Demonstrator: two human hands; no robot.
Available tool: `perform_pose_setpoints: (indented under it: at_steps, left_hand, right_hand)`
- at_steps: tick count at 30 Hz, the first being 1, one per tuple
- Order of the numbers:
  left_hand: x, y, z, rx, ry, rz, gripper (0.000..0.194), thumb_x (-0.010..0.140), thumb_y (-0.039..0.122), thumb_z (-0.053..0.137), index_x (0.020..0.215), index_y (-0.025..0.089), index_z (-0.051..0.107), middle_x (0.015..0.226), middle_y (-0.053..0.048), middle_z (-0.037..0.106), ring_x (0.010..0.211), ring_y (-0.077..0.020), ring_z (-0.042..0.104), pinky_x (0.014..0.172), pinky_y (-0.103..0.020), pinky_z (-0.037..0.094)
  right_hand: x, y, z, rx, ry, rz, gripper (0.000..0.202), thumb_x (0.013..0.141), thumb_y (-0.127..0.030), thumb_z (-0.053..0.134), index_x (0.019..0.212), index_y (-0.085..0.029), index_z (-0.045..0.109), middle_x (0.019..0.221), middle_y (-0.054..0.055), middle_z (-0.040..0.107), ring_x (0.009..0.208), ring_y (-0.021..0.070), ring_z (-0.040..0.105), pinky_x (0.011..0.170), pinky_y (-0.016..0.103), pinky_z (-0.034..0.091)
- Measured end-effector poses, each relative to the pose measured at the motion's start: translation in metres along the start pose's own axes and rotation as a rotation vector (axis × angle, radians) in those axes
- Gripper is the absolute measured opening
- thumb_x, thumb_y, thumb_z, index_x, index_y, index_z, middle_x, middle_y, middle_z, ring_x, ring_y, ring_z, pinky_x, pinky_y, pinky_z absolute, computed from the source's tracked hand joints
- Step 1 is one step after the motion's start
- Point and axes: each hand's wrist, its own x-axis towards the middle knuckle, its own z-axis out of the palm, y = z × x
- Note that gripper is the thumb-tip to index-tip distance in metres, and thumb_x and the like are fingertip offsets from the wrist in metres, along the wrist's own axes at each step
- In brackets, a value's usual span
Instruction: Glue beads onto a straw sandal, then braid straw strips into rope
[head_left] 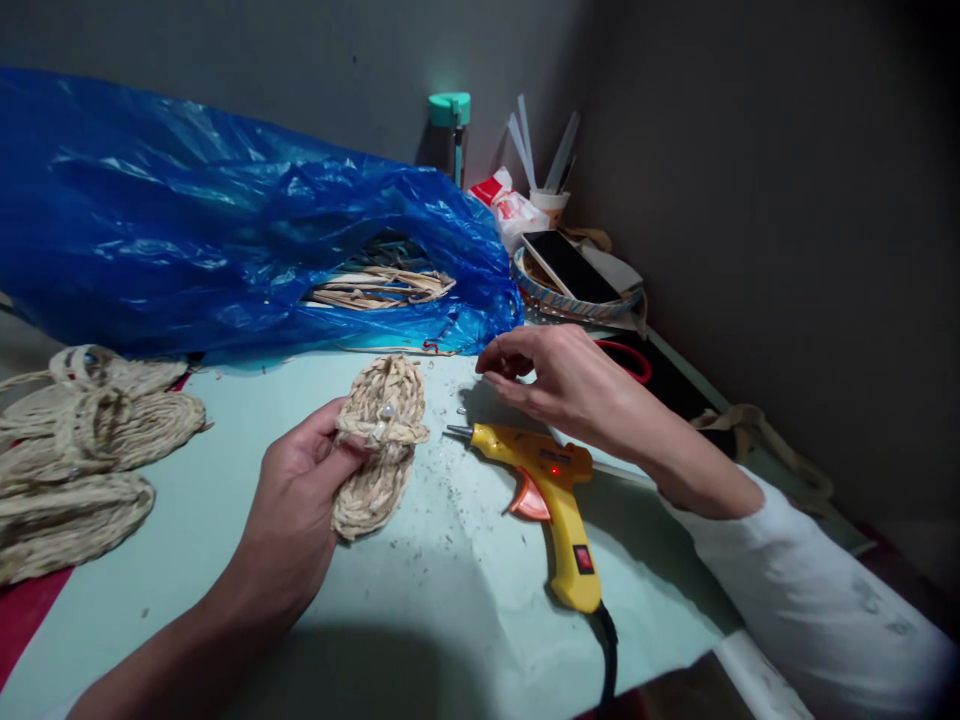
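Observation:
My left hand [300, 490] is closed on a small woven straw slipper [375, 490], thumb on top near its strap. The slipper is tilted up off the table, and a pearly bead and a clear piece sit on its braided strap. To the right, my right hand [555, 370] hovers with bent fingers, thumb and forefinger slightly apart; nothing shows between them. Below it a yellow hot glue gun [536, 455] lies on its side, nozzle toward the slipper, red light on. Small shiny bits [461, 410] lie near the nozzle.
More woven straw slippers [97, 420] lie at the left. Behind is a blue plastic bag [225, 230] with straw strands [382, 287] inside. A basket [555, 297] holding a phone [571, 265], a cup of glue sticks [550, 205] and a teal-lidded bottle [450, 108] stand at the back.

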Motion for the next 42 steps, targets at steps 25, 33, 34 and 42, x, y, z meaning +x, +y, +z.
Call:
perform_pose_setpoints:
  at_steps: [25,33,34,42]
  left_hand:
    - [-0.004,0.001,0.007,0.274,0.063,0.105,0.024,0.076,0.030,0.067,0.098,0.019,0.066,0.079,-0.001,0.065,0.072,-0.0164,0.058,0.063,-0.021,0.047]
    - [-0.006,0.003,0.013,0.284,0.095,0.098,0.021,0.070,0.027,0.070,0.089,0.018,0.068,0.073,-0.001,0.065,0.068,-0.0172,0.059,0.061,-0.022,0.047]
    - [-0.007,0.002,0.013,0.279,0.095,0.097,0.022,0.070,0.027,0.070,0.090,0.018,0.068,0.074,-0.001,0.066,0.069,-0.0175,0.059,0.062,-0.022,0.047]
    - [-0.008,0.004,0.015,0.265,0.099,0.090,0.027,0.070,0.023,0.068,0.096,0.018,0.070,0.080,-0.003,0.070,0.072,-0.0192,0.061,0.062,-0.023,0.047]
  right_hand:
    - [-0.029,-0.049,0.010,0.650,0.235,-0.124,0.004,0.081,-0.012,0.065,0.080,-0.017,0.066,0.079,0.003,0.066,0.075,0.0145,0.063,0.065,0.025,0.053]
    - [-0.035,-0.051,0.022,0.587,0.353,-0.141,0.007,0.083,-0.014,0.064,0.089,-0.018,0.065,0.087,0.005,0.068,0.079,0.0160,0.064,0.071,0.028,0.055]
    - [-0.036,-0.050,0.024,0.564,0.373,-0.154,0.010,0.083,-0.013,0.064,0.092,-0.019,0.065,0.088,0.004,0.068,0.079,0.0159,0.064,0.071,0.028,0.055]
    - [-0.041,-0.051,0.028,0.289,0.437,-0.331,0.023,0.085,-0.008,0.057,0.098,-0.024,0.065,0.089,0.003,0.070,0.079,0.0179,0.067,0.071,0.030,0.056]
